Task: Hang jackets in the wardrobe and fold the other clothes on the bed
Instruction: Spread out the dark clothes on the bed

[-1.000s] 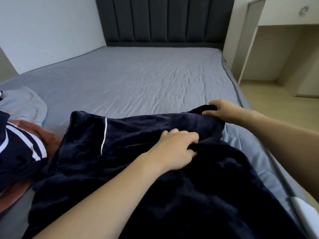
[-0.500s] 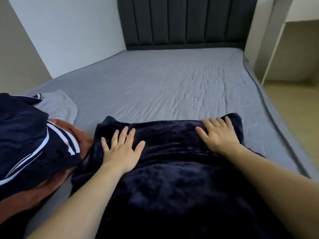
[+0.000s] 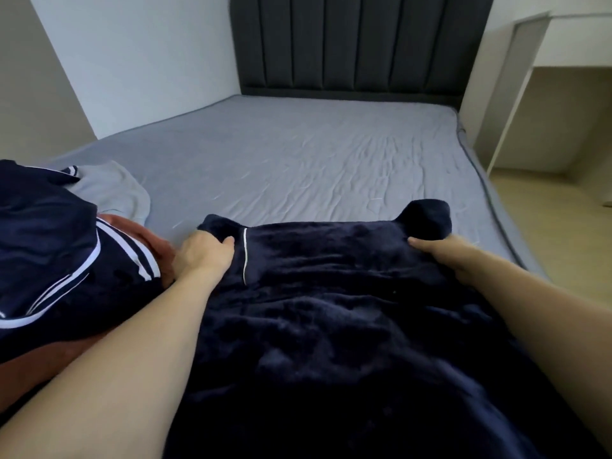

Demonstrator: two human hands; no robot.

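Note:
A dark navy fleece garment point(image 3: 331, 326) with a thin white piping line lies spread on the grey bed point(image 3: 314, 154) in front of me. My left hand point(image 3: 203, 256) grips its far left corner, thumb over the fabric. My right hand point(image 3: 443, 256) holds the right side just below a raised far right corner, its fingers tucked under the cloth.
A pile at the left holds a navy garment with white stripes point(image 3: 49, 260), a rust-brown one point(image 3: 155, 246) and a pale grey one point(image 3: 112, 190). Dark padded headboard point(image 3: 357, 44) at the far end. White desk point(image 3: 546, 61) and wooden floor to the right.
Both hands were pressed flat on the fleece half a second ago; now they have moved outward to its left and right edges and taken hold of the fabric.

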